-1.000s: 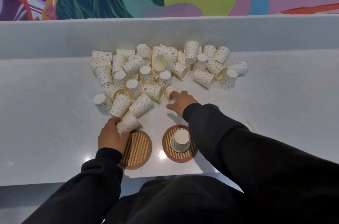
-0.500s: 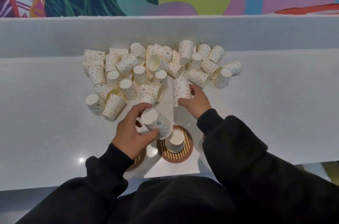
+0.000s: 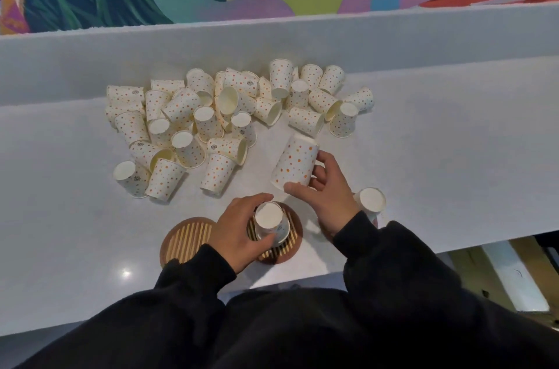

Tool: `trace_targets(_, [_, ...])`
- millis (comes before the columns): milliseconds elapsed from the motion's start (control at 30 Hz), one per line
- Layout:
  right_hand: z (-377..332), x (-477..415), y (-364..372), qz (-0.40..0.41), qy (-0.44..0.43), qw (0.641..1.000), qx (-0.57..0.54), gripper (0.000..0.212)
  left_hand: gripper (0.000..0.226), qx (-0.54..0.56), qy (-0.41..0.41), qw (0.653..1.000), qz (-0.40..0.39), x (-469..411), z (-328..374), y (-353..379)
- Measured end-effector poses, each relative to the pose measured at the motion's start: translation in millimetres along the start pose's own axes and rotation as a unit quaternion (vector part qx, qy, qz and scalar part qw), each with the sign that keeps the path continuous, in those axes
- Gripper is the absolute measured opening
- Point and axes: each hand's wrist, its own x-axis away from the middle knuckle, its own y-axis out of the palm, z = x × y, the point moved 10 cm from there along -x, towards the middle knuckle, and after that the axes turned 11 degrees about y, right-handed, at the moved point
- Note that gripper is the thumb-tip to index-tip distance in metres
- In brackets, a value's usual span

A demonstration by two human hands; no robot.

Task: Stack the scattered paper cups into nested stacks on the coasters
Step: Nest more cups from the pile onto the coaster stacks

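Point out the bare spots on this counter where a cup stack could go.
Free: the left coaster; the counter left of it; the wide stretch right of the lone cup. Crowded: the cup pile at the back, and the right coaster, where the left hand grips an upturned cup.

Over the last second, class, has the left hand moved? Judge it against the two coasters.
Yes. The left hand went rightward, from beside the left coaster to the right coaster, where it grips the top cup.
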Motion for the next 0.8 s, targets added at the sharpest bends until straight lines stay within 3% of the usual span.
trace_targets(533, [56.6, 8.6, 20.8, -0.060, -0.018, 0.988, 0.144, 0.080, 0.070, 0.055, -0.096, 0.993, -0.052, 14.7, -47.7, 43.6])
trace_targets(800, [78.5, 5.2, 31.1, -0.062, -0.021, 0.970, 0.233, 0.071, 0.081, 0.078, -0.126, 0.988, -0.050, 18.8, -65.2, 47.5])
